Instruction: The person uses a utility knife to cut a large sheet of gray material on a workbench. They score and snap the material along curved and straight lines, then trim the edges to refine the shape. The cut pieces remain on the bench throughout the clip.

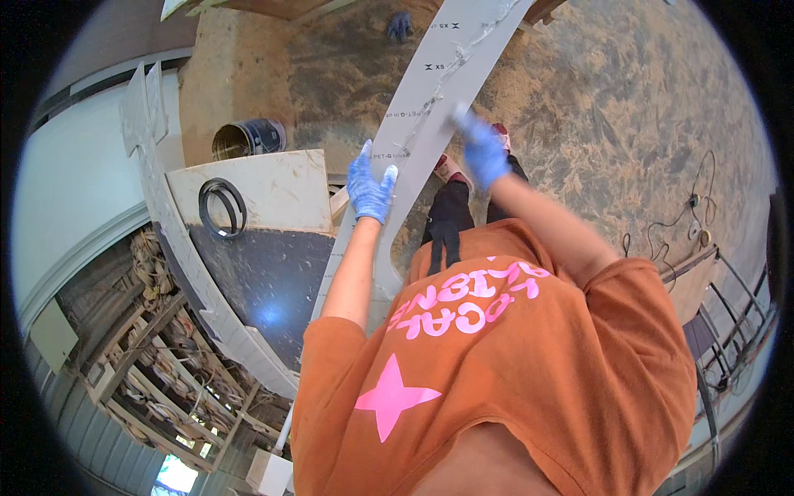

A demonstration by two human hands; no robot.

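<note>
A long grey panel (pixel 414 124) runs from the top of the view down to my body. It wears a printed film, with a ragged, torn line along its length and a rounded inner corner near my waist. My left hand (pixel 370 189), in a blue glove, holds the panel's left edge, thumb on the upper face and fingers along the side. Beside the right edge, my right hand (pixel 484 149), also gloved in blue, is blurred by motion. Something pale shows at its fingertips; whether it is a held object cannot be made out.
A dark bucket (pixel 251 137) lies on its side on the dusty floor (pixel 577 124). Black edging coil (pixel 222 208) rests on a pale board (pixel 279 186) at left. A dark glove (pixel 400 26) lies ahead. Cables (pixel 691 204) cross the right floor. Curved strips (pixel 217 304) stand left.
</note>
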